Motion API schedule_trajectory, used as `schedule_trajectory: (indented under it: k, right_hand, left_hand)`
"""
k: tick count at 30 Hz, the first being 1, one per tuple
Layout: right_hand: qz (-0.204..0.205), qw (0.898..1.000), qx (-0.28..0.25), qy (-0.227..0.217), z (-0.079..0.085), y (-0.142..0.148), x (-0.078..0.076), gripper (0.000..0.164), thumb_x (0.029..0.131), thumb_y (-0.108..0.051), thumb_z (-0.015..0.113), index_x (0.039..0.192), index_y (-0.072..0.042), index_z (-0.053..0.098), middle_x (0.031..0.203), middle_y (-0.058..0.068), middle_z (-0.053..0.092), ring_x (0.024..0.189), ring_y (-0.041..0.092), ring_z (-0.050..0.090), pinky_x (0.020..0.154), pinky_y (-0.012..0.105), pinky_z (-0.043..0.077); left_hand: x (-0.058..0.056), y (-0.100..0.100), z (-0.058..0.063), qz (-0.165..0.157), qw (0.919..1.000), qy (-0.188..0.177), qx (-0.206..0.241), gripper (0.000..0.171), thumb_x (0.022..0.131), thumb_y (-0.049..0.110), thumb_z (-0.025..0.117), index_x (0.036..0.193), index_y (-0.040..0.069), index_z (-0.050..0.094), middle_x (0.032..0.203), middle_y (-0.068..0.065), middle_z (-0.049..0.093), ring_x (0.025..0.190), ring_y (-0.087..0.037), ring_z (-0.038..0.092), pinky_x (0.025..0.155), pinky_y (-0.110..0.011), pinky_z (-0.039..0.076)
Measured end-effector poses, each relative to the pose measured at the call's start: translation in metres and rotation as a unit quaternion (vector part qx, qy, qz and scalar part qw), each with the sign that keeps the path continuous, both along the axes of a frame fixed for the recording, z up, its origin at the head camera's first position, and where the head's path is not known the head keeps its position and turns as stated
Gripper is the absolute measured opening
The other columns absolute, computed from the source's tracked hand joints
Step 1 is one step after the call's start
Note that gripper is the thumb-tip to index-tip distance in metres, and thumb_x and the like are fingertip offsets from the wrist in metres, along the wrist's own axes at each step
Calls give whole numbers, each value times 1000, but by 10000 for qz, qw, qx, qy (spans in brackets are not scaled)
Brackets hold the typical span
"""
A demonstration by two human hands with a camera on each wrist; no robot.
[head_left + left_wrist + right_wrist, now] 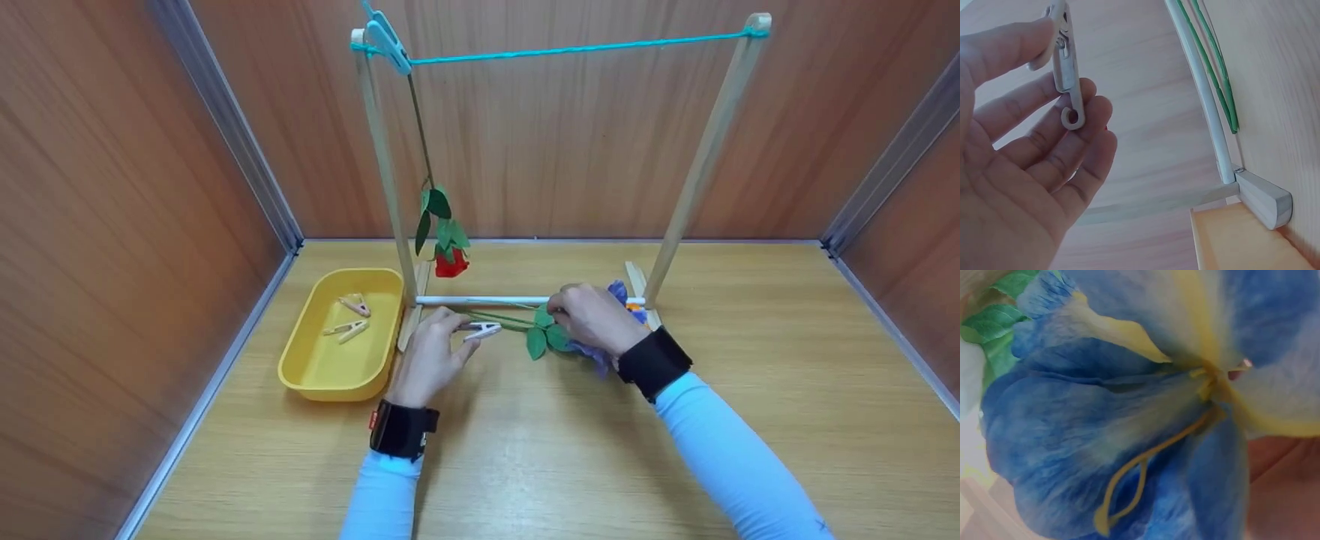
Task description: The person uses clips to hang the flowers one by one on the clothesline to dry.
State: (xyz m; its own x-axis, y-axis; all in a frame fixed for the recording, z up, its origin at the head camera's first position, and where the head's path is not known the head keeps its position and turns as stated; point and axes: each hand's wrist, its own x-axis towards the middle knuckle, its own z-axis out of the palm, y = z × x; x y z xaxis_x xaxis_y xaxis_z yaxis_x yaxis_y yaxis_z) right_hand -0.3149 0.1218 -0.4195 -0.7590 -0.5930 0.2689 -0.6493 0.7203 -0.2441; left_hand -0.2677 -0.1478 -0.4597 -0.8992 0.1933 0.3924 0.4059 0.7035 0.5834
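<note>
My left hand point(427, 364) pinches a pale clothespin point(484, 331) between thumb and fingers, just above the table. In the left wrist view that clothespin point(1068, 73) points its hooked end toward the palm side. To the right, my right hand point(596, 319) grips a blue artificial flower near its green leaves point(537, 343); the fingertips are partly hidden. Its green stems point(499, 319) reach left toward the clothespin. Blue petals point(1072, 416) with yellow centres fill the right wrist view.
A wooden stand with a left post point(384, 150), right post point(705, 157) and white rod point(480, 301) holds a turquoise string point(570, 50). A blue clothespin point(388, 43) hangs a red rose point(451, 263) head down. A yellow tray point(330, 388) holds two clothespins.
</note>
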Motion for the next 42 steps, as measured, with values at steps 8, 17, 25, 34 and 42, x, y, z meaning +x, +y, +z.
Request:
schedule_trajectory:
  k: [8,17,25,34,42]
  right_hand:
    - [40,9961,-865,190,-7,0,0,10,94,0,68,97,1,78,92,14,73,83,27,71,72,41,60]
    - [-43,9816,-1866,414,-3,-7,2,14,96,3,63,103,3,74,98,17,73,88,29,70,77,44,60]
    - [-228,9723,-2314,256,-1,-16,0,13,96,3,63,104,2,73,96,15,73,82,24,69,74,41,60]
    - [-303,9658,-2575,39,-6,-23,-10,2,96,-1,69,96,1,70,88,11,72,79,22,67,71,37,57]
    - [-406,9586,-2813,-191,-10,-30,-17,5,95,-2,70,91,-3,70,84,8,70,76,19,63,69,30,53]
  left_hand:
    - [2,-2,0,13,10000,36,91,30,92,15,79,119,4,74,108,-7,66,103,-25,64,93,-40,54]
    - [-1,-8,23,-120,9975,552,-434,27,91,17,81,115,4,75,103,-9,67,95,-25,62,84,-40,53]
    - [-9,-9,52,-250,9948,383,-906,28,91,19,81,115,4,75,104,-10,64,92,-24,56,83,-36,54]
    - [-21,-7,86,-559,9794,1039,-1642,25,93,19,79,110,0,74,103,-13,63,89,-28,55,81,-41,50]
    - [-32,-4,121,-668,9639,1296,-2227,23,93,18,79,108,1,74,100,-11,65,90,-27,57,82,-40,50]
